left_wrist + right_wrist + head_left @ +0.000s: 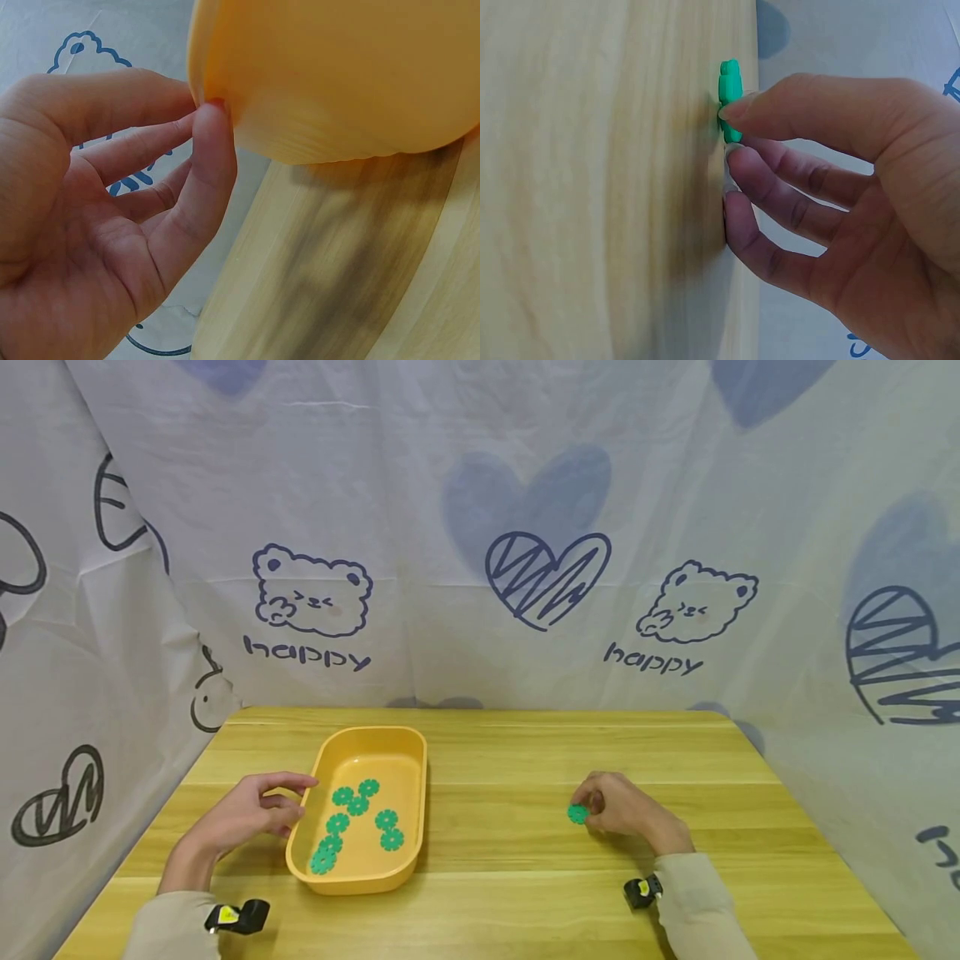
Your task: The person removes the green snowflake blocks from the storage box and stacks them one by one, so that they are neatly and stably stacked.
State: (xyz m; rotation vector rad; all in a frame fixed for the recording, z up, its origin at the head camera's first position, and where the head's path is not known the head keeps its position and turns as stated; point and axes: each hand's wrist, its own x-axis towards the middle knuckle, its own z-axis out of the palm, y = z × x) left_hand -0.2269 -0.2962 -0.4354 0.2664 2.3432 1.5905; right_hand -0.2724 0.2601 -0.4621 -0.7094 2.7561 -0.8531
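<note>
Green disc (577, 814) is pinched by right hand (626, 810); left hand (242, 812) grips tray (360, 886).

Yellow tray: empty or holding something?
Not empty, not full: green notched discs lie inside the yellow tray, with bare floor showing around them.

On my feed I read "happy" (307, 654) in dark blue on the pale cloth (435, 493), beneath the left bear drawing (315, 593), and a second "happy" (654, 658) beneath the right bear drawing (699, 603). Far right on the cloth I make out an "h" (934, 833), its word cut off. Yellow labels (228, 915) on both wrist cameras (253, 917) are too small for me to read
</note>
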